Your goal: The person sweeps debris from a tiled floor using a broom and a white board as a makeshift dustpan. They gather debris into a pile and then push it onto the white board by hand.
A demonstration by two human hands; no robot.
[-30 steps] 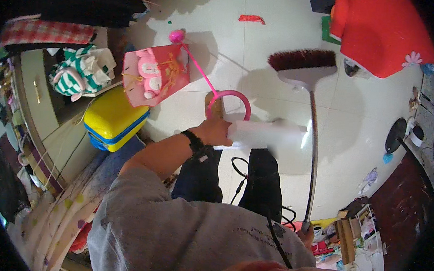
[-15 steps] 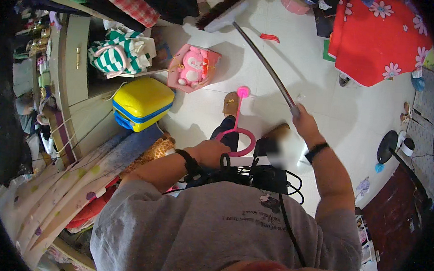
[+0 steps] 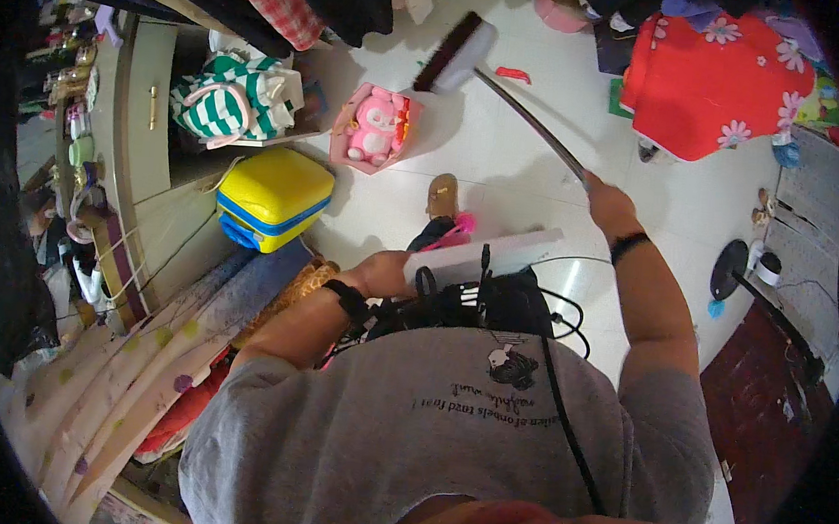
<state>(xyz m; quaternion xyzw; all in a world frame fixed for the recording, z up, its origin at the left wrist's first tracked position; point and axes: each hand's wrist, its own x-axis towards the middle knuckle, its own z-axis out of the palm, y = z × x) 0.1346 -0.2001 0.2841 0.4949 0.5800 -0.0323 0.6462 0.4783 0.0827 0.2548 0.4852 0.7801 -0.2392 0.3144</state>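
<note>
My right hand (image 3: 612, 205) is wrapped round the end of a broom's metal handle. The broom (image 3: 461, 55) reaches away to the far left, its pale head with dark bristles over the tiled floor. At my waist my left hand (image 3: 380, 273) is closed, its fingers partly hidden by a white slab (image 3: 497, 251) with black cables beside it. Past the slab shows part of a pink stick (image 3: 458, 230), whose ring-shaped end was at my left hand before and is now covered. A small red piece (image 3: 514, 75) lies on the floor beside the broom.
A pink box with a plush toy (image 3: 377, 130) stands close to the broom head. Left of it are a yellow case (image 3: 277, 196) and an open drawer (image 3: 283, 138). A red flowered cloth (image 3: 709, 88) lies far right, a black round-based stand (image 3: 729, 269) nearer.
The broom head has swung right and a little nearer, and my right hand has moved right. The white slab has tipped up into view, covering the pink ring. The pink stick has drawn nearer.
</note>
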